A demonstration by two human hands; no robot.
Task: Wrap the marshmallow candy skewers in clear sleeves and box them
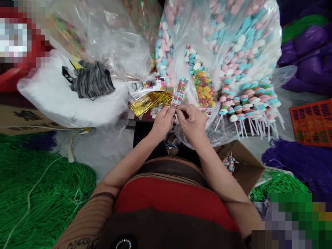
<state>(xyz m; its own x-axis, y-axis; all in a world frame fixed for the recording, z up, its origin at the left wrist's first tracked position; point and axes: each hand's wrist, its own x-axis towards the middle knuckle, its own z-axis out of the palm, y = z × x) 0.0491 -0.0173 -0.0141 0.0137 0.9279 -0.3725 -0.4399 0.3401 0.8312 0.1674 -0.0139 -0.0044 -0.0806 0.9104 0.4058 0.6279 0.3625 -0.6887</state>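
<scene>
A clear printed wrapper with a stack of pastel candies inside, a wrapped candy skewer (180, 92), stands up between my hands. My left hand (165, 119) pinches its lower end. Close beside it, my right hand (192, 120) has thumb and forefinger pressed together at the same end; what lies between them is too small to make out. Just behind my fingers are gold twist ties (150, 103) and a pile of flat printed wrappers (145, 86). To the right lie several unwrapped candy skewers (255, 100) with white sticks pointing toward me.
Large clear bags of pink, blue and white candies (241, 45) rise at the back, with fruit-coloured ring gummies (204, 90) before them. A striped dark cloth (92, 80) lies on a white bag (77, 110). A cardboard box (246, 169) with wrapped candies stands low right, near an orange crate (312, 121).
</scene>
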